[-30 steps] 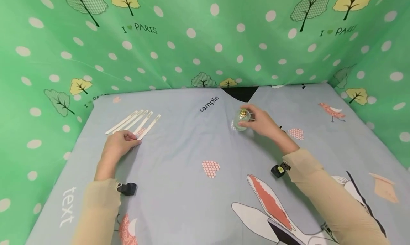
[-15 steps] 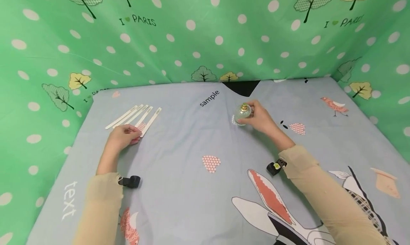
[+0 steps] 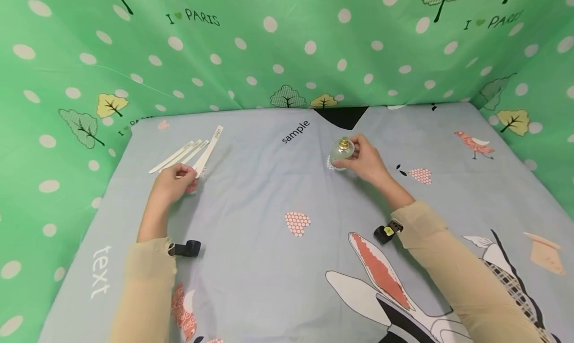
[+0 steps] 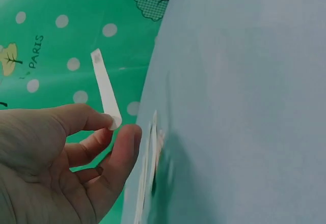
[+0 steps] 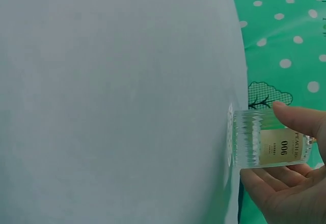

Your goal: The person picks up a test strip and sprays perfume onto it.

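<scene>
In the head view, my left hand (image 3: 172,186) pinches the lower end of a white perfume test strip (image 3: 210,151) between thumb and finger. The left wrist view shows this strip (image 4: 106,86) lifted off the cloth, its far end pointing up and away. Several more test strips (image 3: 175,156) lie fanned out on the cloth just behind and left of that hand. My right hand (image 3: 368,164) grips a round, clear glass perfume bottle (image 3: 342,154) with a gold neck. The bottle is upright, its base at the cloth; a pale label (image 5: 280,146) reading 006 faces the right wrist camera.
A grey-blue printed cloth (image 3: 251,198) covers the table, with hearts, birds and a rabbit drawn on it. Green dotted fabric (image 3: 251,49) hangs behind the table and at both sides. Each wrist wears a black camera.
My left hand has raised the rightmost test strip off the cloth, away from the others, which stay lying. My right hand keeps its grip on the bottle in nearly the same place.
</scene>
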Motion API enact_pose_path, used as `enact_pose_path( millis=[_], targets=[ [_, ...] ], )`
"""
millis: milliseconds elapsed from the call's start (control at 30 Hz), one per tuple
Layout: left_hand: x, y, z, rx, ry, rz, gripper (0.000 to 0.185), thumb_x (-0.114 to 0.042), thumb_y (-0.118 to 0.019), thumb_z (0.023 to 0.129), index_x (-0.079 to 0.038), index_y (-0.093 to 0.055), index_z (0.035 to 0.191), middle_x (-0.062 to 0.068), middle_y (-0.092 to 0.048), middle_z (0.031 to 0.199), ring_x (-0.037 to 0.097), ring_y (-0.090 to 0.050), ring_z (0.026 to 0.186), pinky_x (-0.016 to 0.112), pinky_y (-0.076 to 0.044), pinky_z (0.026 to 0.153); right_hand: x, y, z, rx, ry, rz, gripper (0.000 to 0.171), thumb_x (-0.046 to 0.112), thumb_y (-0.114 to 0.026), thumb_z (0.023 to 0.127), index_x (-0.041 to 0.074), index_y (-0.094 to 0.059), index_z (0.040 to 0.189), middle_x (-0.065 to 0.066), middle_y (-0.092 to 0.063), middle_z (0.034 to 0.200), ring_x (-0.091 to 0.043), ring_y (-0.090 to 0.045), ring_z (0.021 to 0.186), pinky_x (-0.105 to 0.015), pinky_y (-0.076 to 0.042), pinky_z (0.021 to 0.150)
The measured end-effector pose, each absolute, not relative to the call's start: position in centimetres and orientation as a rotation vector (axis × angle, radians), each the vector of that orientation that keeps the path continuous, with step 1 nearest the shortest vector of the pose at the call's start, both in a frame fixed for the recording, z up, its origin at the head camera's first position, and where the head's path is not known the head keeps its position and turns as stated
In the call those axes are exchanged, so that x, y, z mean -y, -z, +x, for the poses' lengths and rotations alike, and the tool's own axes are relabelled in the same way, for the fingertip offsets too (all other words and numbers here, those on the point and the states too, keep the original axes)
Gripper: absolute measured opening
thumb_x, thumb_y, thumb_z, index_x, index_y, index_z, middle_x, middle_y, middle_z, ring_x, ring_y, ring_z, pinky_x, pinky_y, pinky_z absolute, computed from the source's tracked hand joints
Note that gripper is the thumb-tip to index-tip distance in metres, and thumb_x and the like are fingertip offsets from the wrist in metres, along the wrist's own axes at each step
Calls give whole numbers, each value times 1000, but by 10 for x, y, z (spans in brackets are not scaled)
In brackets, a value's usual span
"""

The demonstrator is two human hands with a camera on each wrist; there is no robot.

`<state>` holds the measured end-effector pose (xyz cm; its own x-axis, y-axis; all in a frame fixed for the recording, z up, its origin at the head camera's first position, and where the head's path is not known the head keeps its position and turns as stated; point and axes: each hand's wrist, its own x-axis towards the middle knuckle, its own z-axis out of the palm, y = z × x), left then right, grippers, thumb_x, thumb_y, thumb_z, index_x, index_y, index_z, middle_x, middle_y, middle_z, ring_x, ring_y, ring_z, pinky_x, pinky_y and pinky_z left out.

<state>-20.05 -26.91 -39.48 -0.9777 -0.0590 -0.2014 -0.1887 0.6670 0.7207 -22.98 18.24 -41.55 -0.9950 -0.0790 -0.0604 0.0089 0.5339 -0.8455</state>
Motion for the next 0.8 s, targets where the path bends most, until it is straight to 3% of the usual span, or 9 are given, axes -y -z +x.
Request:
enact_pose_path(
  millis=[167,467,600,700,800],
  targets=[
    [264,389,-200,-2711,-1303,-164,27,-14,-46,102,10,-52,114,17,-72,102,-5,-66,70,18,-60,69,-181,410,-227,-2653,1585,-103,65,10,-76,87,-5,-40,139,-25,-55,140,-40,-53,132,-48,-45,112],
    [248,371,-197,-2744,-1424,-116,26,-13,-51,100,11,-55,110,-6,-68,79,-6,-67,68,17,-59,68,-174,401,-218,-2709,1683,-185,63,11,-75,88,-1,-43,141,-22,-57,136,-38,-53,129,-51,-44,109],
    [235,362,-194,-2768,-1444,-103,28,-15,-53,100,11,-56,111,1,-69,83,-7,-65,68,15,-58,68,-171,397,-213,-2706,1768,-236,61,10,-75,88,2,-45,141,-19,-57,134,-34,-56,126,-37,-51,103],
    [226,355,-191,-2806,-1423,-114,28,-16,-55,100,9,-58,111,11,-71,90,-8,-65,67,13,-57,67,-169,393,-210,-2693,1825,-259,62,10,-74,89,6,-46,143,-16,-56,132,-32,-60,121,-19,-55,89],
    [217,348,-189,-2840,-1419,-107,26,-17,-55,99,7,-59,109,18,-70,94,-8,-64,67,13,-57,66,-166,388,-208,-2692,1877,-293,61,9,-74,89,8,-47,144,-15,-58,130,-28,-62,115,-11,-55,77]
  ],
)
